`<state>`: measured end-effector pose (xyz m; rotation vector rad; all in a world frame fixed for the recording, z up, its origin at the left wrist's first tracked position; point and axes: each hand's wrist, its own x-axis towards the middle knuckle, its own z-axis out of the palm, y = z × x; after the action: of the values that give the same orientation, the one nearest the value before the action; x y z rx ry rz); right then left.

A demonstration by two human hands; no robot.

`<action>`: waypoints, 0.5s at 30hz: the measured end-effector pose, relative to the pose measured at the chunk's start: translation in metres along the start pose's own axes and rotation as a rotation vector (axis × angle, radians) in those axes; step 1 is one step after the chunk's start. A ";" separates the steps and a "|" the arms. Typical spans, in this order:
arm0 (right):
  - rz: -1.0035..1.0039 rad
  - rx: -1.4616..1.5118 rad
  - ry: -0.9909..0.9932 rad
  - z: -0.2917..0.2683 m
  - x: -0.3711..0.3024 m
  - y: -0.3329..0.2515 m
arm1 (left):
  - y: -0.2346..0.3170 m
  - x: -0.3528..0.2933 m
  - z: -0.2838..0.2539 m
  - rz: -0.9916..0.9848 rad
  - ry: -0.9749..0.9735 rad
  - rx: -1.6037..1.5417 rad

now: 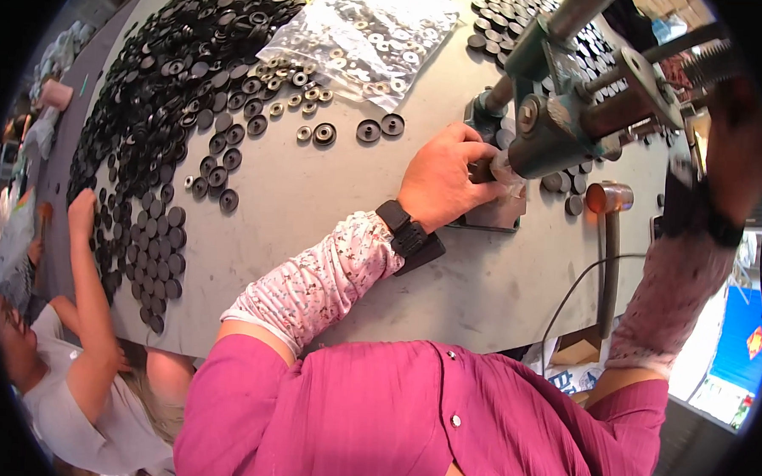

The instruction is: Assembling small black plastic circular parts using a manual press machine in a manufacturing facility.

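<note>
Beneath the ram of the green hand press (542, 147), at the right of the table, a small dark piece (483, 168) sits between the thumb and fingers of the left hand (443, 181). That hand is closed around it in a pinch, its fingertips beside the machine's lower end; the piece is partly hidden, so its exact shape cannot be told. The right hand (742, 139) is raised at the far right, near the press's threaded bar (707, 69), dark and blurred; whether it grips anything cannot be told.

Just right of the press base lie loose black discs (574, 204) and a copper-headed hammer (611, 199). Left of the left hand, a few black caps (369, 131) lie apart on the grey table (378, 302). Beyond them rest a clear bag (368, 46) of metal rings and a large heap of black caps (162, 92). At the left edge, a co-worker's hand (82, 212) reaches to the heap.
</note>
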<state>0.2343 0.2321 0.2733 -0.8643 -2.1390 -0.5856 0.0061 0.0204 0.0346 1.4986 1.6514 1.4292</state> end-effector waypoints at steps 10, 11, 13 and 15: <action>0.129 1.136 0.184 -0.044 -0.279 -0.130 | 0.002 -0.012 -0.068 -0.581 -0.097 -1.112; 0.239 1.261 0.166 -0.046 -0.283 -0.143 | 0.010 -0.010 -0.066 -0.581 -0.151 -1.203; 0.182 1.154 0.160 -0.049 -0.268 -0.140 | 0.022 -0.018 -0.073 -0.602 -0.184 -1.268; 0.137 1.087 0.183 -0.049 -0.255 -0.136 | 0.030 -0.023 -0.075 -0.614 -0.281 -1.361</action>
<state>0.2838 0.0103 0.0884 -0.3027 -1.8079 0.5413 -0.0408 -0.0330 0.0797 0.3195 0.5208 1.3494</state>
